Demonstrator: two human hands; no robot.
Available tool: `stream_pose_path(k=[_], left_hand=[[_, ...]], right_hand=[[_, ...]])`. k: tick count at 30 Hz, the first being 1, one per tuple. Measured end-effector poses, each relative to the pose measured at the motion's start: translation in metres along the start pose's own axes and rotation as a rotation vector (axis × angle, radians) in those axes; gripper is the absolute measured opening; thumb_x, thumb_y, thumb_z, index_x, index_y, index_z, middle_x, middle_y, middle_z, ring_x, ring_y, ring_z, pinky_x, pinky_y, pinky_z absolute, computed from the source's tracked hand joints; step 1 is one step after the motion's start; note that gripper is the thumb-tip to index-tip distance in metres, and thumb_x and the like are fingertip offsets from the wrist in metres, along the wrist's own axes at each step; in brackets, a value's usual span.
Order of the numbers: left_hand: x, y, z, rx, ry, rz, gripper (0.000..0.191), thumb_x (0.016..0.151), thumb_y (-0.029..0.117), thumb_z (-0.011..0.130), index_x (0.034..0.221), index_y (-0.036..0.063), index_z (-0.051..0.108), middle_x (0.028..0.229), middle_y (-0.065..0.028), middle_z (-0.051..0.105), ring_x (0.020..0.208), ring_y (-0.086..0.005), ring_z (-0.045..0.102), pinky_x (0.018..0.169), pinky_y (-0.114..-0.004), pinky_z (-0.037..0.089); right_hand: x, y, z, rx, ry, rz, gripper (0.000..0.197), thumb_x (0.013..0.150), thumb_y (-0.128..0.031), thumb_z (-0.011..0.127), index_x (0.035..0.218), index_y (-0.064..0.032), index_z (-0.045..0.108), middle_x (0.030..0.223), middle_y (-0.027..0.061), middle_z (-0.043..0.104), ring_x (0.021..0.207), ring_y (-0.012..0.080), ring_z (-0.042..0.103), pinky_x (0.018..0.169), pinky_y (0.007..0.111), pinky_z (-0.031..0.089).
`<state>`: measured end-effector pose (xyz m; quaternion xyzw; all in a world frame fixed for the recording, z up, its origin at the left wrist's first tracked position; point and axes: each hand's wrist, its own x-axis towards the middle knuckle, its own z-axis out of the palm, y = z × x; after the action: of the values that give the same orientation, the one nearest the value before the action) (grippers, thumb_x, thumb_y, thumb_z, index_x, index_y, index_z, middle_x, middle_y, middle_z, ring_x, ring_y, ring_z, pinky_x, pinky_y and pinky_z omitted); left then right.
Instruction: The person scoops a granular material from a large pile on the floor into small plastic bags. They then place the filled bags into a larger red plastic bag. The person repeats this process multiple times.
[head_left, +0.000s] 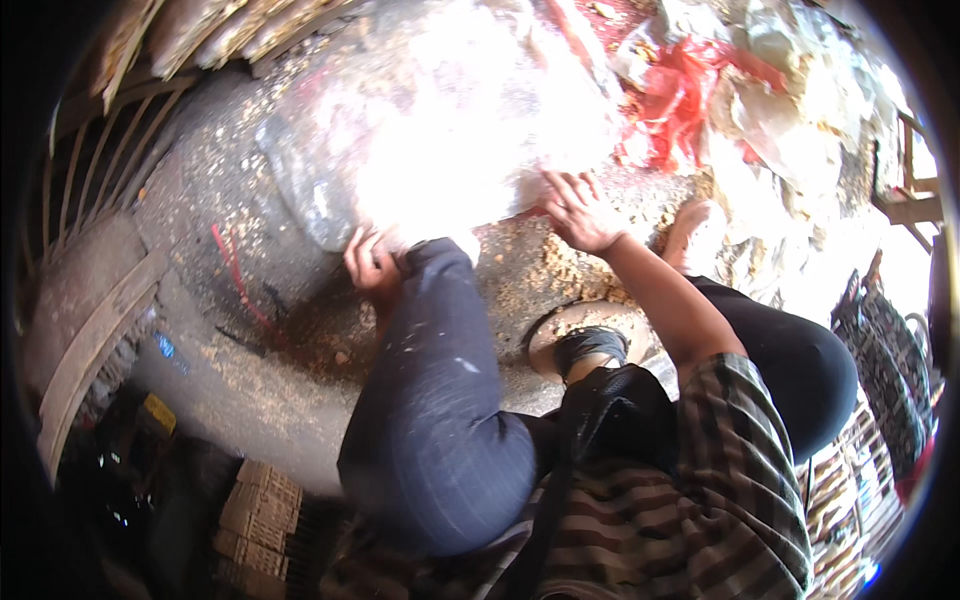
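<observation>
A large clear plastic sheet (319, 199) spreads over the floor before me, its middle washed out by glare. At its near left edge my left hand (369, 261) has its fingers curled on the plastic, partly hidden behind my raised knee. My right hand (583, 213) grips the near right edge, back of the hand upward, thumb out of sight. Whether the plastic is a flat sheet or a bag cannot be told. Under and around it lies a concrete floor (315, 315) strewn with pale crumbs.
Crumpled red plastic (679, 97) and whitish plastic bags (795, 135) lie at the upper right. A red string (236, 274) is on the floor at left. A round disc (547, 345) sits by my foot. Wooden slats (135, 146) and a curved wooden rail (97, 352) border the left.
</observation>
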<state>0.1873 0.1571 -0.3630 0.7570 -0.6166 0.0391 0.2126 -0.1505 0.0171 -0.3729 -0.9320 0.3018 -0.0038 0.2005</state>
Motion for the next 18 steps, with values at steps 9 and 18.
stream_pose_path(k=[9,18], left_hand=[[-0.043,-0.019,0.000,-0.109,0.019,-0.332,0.034,0.082,0.011,0.057,0.115,0.0067,0.065,0.141,-0.0218,0.039,0.115,-0.0286,0.055,0.068,-0.026,0.056],[-0.065,-0.027,-0.022,0.035,0.163,-0.222,0.031,0.086,0.014,0.058,0.115,0.0073,0.063,0.133,-0.0231,0.045,0.112,-0.0297,0.056,0.070,-0.027,0.056]], right_hand=[[0.013,0.077,-0.018,-0.144,0.363,1.089,0.034,0.084,-0.029,0.059,0.114,-0.0135,0.058,0.140,0.0210,0.038,0.129,0.0360,0.036,0.109,0.050,0.021],[-0.034,0.120,-0.031,-0.004,0.069,1.521,0.030,0.083,-0.033,0.060,0.109,-0.0227,0.070,0.127,0.0059,0.057,0.128,0.0275,0.040,0.106,0.048,0.025]])
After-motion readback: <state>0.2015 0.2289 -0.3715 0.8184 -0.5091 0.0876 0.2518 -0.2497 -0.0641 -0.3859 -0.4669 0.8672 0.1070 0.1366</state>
